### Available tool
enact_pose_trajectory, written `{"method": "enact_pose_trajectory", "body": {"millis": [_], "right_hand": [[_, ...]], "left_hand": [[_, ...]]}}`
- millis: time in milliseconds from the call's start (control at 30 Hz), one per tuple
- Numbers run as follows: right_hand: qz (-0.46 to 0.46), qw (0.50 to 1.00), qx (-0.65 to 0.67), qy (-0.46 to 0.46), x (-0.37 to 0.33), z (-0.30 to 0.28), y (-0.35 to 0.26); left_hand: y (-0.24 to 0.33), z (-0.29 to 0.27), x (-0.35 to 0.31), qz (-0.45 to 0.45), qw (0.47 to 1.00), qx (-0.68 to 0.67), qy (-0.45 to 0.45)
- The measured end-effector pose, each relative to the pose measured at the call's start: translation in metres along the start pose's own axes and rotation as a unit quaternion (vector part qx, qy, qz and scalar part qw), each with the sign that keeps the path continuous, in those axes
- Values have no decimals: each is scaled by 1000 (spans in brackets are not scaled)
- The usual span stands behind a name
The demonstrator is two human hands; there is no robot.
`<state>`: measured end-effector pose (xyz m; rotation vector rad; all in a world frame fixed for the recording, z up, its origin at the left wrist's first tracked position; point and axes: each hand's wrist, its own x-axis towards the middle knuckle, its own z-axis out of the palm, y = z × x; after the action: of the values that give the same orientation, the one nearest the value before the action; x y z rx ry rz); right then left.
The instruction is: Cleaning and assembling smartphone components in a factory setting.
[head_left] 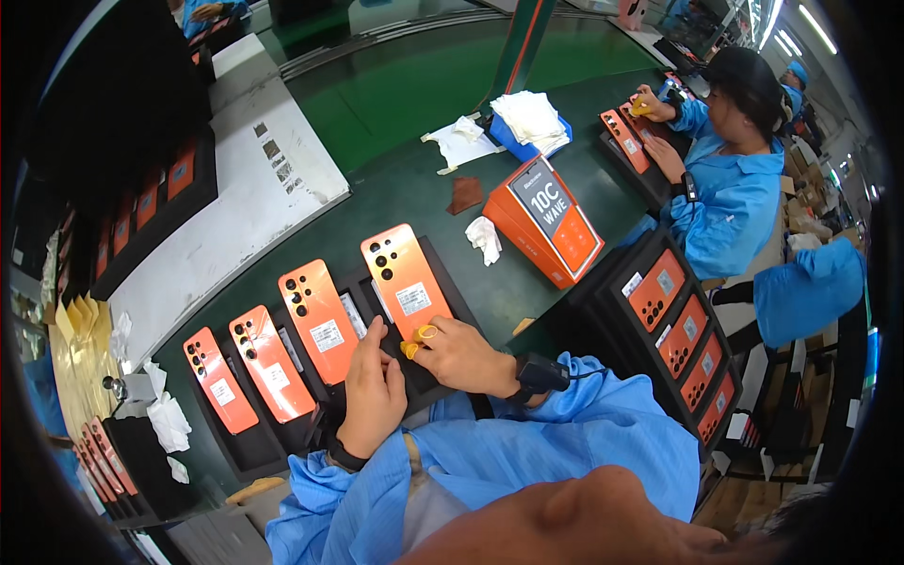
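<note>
Several orange phones lie back side up in a black foam tray (247,454) on the green bench. The rightmost orange phone (400,268) has a white label and dark camera rings. My right hand (466,356) is curled at its lower end, thumb and finger closed on that edge. Yellow bands (426,331) sit around those fingertips. Beside the same phone's lower left corner, my left hand (374,395) holds nothing, its fingers stretched out. Nearest to it on the left is another orange phone (316,320). Two more phones, one orange phone (273,367) and another orange phone (221,381), lie farther left.
An orange box (576,247) stands right of the tray, near a crumpled white cloth (484,240) and a blue bin (504,137) of white cloths. Stacked black trays (603,330) of phones rise at my right. A co-worker (730,179) in blue handles phones beyond. A white ledge (273,141) runs left.
</note>
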<state>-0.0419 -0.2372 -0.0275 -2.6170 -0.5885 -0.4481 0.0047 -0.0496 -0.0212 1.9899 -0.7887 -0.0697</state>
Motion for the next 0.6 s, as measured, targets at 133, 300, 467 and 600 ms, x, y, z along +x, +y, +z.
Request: {"method": "enact_pose_trajectory", "body": {"millis": [133,300,467,600], "right_hand": [[11,999,18,31,-1,5,2],[57,997,26,49,1,8,1],[132,983,103,71,8,2,2],[179,965,162,102,12,-2,5]], "left_hand": [[5,-2,0,-10,1000,7,-1],[5,1,2,35,998,50,31],[7,1,3,157,971,179,-23],[8,5,-1,171,948,255,-79]]}}
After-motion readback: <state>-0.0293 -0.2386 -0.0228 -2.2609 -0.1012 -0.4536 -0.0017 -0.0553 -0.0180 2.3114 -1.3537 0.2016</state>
